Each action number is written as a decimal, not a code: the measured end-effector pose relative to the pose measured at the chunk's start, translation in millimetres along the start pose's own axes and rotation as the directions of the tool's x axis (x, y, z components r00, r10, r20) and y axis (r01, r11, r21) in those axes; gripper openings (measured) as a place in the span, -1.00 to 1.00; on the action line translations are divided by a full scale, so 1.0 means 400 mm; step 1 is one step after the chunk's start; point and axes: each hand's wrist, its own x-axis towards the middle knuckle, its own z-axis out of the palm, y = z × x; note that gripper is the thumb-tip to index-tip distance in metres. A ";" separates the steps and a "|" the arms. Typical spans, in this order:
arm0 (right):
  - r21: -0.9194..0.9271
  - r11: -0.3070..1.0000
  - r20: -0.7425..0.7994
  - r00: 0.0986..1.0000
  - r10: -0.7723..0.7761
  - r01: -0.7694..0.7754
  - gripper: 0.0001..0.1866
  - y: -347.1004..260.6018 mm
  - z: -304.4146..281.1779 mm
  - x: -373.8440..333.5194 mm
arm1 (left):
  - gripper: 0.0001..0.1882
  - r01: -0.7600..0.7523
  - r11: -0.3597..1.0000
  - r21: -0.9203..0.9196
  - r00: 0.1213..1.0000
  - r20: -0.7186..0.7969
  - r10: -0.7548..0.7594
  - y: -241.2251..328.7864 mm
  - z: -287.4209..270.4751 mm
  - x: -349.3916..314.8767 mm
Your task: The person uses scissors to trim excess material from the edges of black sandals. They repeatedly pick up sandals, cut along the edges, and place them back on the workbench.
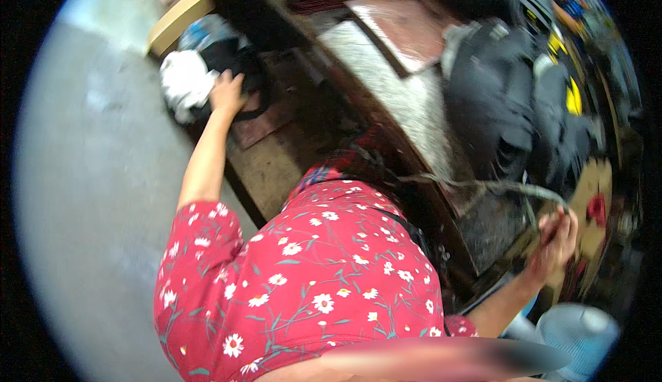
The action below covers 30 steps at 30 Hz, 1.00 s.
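My left hand point(229, 92) reaches out to the far left, its fingers apart against a dark container or bundle point(234, 61). Right beside those fingers lies a crumpled white cloth point(185, 82). Over on the right, my right hand point(557, 240) has its fingers closed on the end of a thin greyish strip point(493, 185). The strip runs leftward from there, across the edge of the bench, toward my waist. Blur hides whether it is cord or fabric, and where its other end lies.
Dark folded fabric pieces point(493, 99) are piled on the bench at the right. A reddish board-like piece point(407, 30) lies on the pale worktop point(414, 103). Near my right forearm stands a light-blue container point(579, 334). Grey floor point(89, 196) stretches along the left.
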 end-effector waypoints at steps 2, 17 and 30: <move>0.066 0.998 -0.106 0.994 -0.011 0.018 -0.76 0.028 -0.018 -0.012 | -0.29 0.004 0.999 0.045 0.998 -0.068 -0.001 0.026 -0.007 -0.024; -0.047 0.999 0.101 0.995 0.010 -0.006 -0.70 0.052 -0.008 -0.044 | -0.19 0.211 0.963 0.169 0.869 0.419 -0.264 -0.003 -0.048 0.053; -0.152 0.982 0.026 0.993 0.118 -0.113 -0.83 0.076 0.004 -0.066 | -0.33 0.103 0.994 0.038 0.981 0.159 -0.108 -0.023 0.023 -0.097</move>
